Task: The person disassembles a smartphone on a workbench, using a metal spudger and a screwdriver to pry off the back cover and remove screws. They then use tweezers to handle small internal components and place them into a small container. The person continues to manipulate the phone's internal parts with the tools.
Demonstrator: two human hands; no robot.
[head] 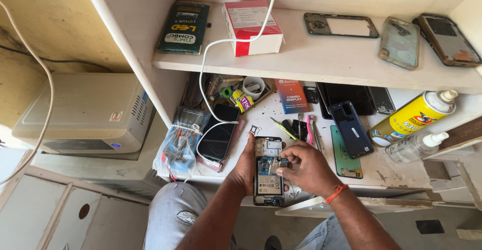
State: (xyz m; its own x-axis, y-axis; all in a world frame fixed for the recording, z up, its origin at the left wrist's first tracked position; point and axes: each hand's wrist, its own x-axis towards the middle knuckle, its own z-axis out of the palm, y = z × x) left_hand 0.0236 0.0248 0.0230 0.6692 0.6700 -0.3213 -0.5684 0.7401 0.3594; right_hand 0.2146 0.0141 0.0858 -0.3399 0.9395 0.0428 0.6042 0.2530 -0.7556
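Centrally, the left hand [246,167] cradles an opened phone [268,172] above the bench [391,172] edge; the right hand [306,168], at 3 o'clock, pinches narrowly at its board. Step judged: internal disassembly. Fine fingertip control seems required; tweezers [315,135] lie at 1 o'clock.

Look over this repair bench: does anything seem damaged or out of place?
The phone held in the left hand has no back cover, its boards exposed, while the right hand touches its inside. On the upper shelf lies a bare phone frame.

Red-white box [252,26] and dark green packet [184,27] on shelf; blue packet [292,96] below.
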